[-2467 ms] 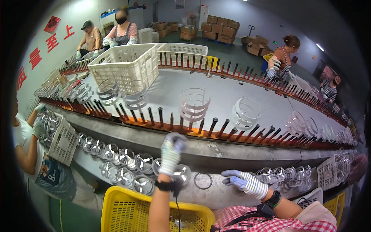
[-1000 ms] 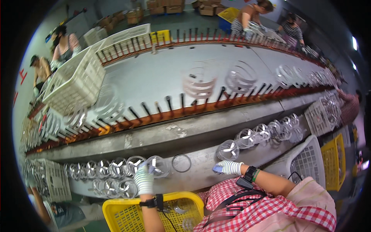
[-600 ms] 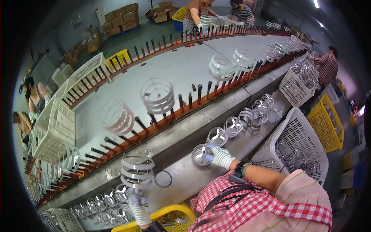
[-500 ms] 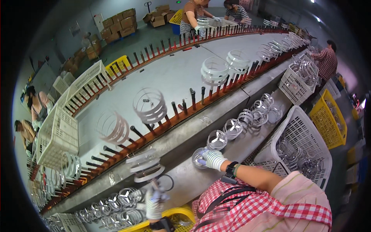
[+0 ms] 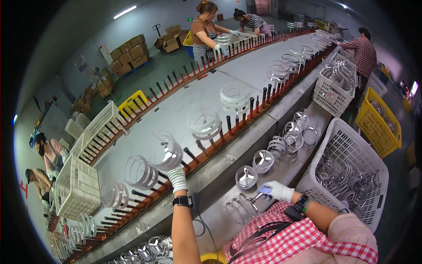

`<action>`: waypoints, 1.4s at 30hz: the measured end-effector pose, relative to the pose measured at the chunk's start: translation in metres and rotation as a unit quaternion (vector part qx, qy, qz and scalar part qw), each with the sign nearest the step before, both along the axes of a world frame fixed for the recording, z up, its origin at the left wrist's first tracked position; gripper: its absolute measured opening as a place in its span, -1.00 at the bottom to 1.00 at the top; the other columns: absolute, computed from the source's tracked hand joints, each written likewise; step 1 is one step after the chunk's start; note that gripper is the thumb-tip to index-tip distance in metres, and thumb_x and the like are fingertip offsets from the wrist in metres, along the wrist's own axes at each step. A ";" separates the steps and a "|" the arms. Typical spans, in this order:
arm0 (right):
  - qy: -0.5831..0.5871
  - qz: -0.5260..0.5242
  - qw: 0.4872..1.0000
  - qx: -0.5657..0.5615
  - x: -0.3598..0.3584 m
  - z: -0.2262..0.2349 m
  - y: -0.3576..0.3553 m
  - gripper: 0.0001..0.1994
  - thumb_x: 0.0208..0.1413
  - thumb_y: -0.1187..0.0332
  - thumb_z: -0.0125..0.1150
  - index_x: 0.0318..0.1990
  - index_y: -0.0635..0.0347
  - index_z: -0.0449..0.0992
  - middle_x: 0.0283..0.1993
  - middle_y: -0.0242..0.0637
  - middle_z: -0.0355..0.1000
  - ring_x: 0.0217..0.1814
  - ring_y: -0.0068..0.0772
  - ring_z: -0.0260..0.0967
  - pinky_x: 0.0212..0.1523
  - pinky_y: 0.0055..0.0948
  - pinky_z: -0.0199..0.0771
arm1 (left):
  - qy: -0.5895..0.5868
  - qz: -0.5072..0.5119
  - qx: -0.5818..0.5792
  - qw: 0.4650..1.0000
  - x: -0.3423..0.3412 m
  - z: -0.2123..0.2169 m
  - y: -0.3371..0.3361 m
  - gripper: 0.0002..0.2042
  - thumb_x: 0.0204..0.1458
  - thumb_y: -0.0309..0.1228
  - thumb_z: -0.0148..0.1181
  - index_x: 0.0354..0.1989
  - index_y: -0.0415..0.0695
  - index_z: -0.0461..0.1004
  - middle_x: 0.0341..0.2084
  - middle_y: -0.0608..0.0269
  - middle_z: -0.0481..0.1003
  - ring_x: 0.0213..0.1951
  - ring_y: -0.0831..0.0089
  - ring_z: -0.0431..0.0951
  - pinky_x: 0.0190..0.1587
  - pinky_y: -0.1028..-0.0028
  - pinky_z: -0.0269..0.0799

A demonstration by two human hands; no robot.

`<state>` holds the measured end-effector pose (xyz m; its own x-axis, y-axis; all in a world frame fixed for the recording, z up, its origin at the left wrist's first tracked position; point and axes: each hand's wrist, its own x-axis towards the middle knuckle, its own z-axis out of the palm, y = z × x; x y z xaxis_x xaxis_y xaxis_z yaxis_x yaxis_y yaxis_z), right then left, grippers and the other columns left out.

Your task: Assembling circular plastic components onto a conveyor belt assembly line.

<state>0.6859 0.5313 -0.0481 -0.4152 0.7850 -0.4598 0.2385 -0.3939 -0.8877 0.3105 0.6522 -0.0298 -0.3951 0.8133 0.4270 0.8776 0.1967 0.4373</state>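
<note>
My left hand (image 5: 177, 179), in a striped glove, reaches to the row of pegs. Its fingers, partly hidden, are closed at the lower edge of a whitish spiral ring part (image 5: 167, 152) over the peg row. My right hand (image 5: 278, 192), gloved too, pinches the central stem of another spiral ring part (image 5: 241, 209), which hangs tilted over the metal ledge, blurred by motion. Close to that hand, a clear ring part with a three-armed hub (image 5: 246, 177) sits on the ledge (image 5: 220, 193), and a similar one (image 5: 263, 161) lies just beyond.
Ring parts (image 5: 235, 97) stand along the pegs of the long oval line (image 5: 237, 70). A white crate (image 5: 373, 176) full of ring parts stands at my right, a yellow crate (image 5: 378, 123) beyond it. More ring parts (image 5: 149, 250) lie lower left. Co-workers (image 5: 204, 33) stand around the line.
My left hand has carried a spiral ring part up from the ledge to the pegs. My right hand has lifted a ring part off the ledge and drawn it nearer me. The view has shifted.
</note>
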 end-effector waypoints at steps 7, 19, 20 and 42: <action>0.341 -0.196 0.909 -0.137 0.073 0.016 -0.032 -0.69 0.09 0.32 0.07 -0.05 0.31 0.37 -0.30 -0.27 0.42 -0.33 -0.45 0.39 -0.25 -0.45 0.43 | -0.017 -0.047 -0.020 0.999 -0.025 0.004 -0.011 -0.58 0.06 -0.08 0.00 -0.27 -0.26 0.50 -0.32 -0.07 0.51 -0.32 0.01 0.48 -0.24 0.24 0.30; -0.067 -0.087 0.881 0.460 0.025 0.062 0.154 -0.60 0.20 0.23 -0.12 0.16 0.13 0.16 0.04 -0.19 0.29 0.09 -0.21 0.25 0.19 -0.30 0.15 | -0.421 -0.056 0.159 0.891 0.012 -0.050 -0.103 -0.39 0.03 -0.60 -0.03 0.25 -0.19 -0.13 0.24 0.00 -0.05 0.22 0.21 0.08 0.22 0.32 0.01; -0.070 -0.087 0.881 0.460 0.017 0.060 0.179 -0.60 0.20 0.23 -0.12 0.16 0.13 0.16 0.04 -0.19 0.29 0.09 -0.21 0.25 0.19 -0.30 0.15 | -0.414 -0.065 0.125 0.899 0.024 -0.061 -0.122 -0.41 0.03 -0.61 -0.05 0.25 -0.20 -0.12 0.23 -0.01 -0.02 0.22 0.22 0.08 0.22 0.30 0.02; -0.216 -0.064 0.827 0.515 -0.118 -0.001 0.200 -0.64 0.05 0.25 -0.05 -0.06 0.32 0.30 -0.16 0.08 0.40 -0.11 -0.01 0.36 -0.09 -0.18 0.33 | -0.491 -0.099 -0.033 0.865 0.084 -0.072 -0.224 -0.53 0.05 -0.57 -0.05 0.18 -0.16 0.09 0.08 0.19 0.20 0.04 0.42 0.27 0.10 0.45 0.18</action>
<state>0.5676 0.7317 -0.0490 -0.2694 0.8779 0.3959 0.6356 0.4709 -0.6118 0.3942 0.4287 -0.1015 -0.3909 0.9165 -0.0848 0.1075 0.1370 0.9847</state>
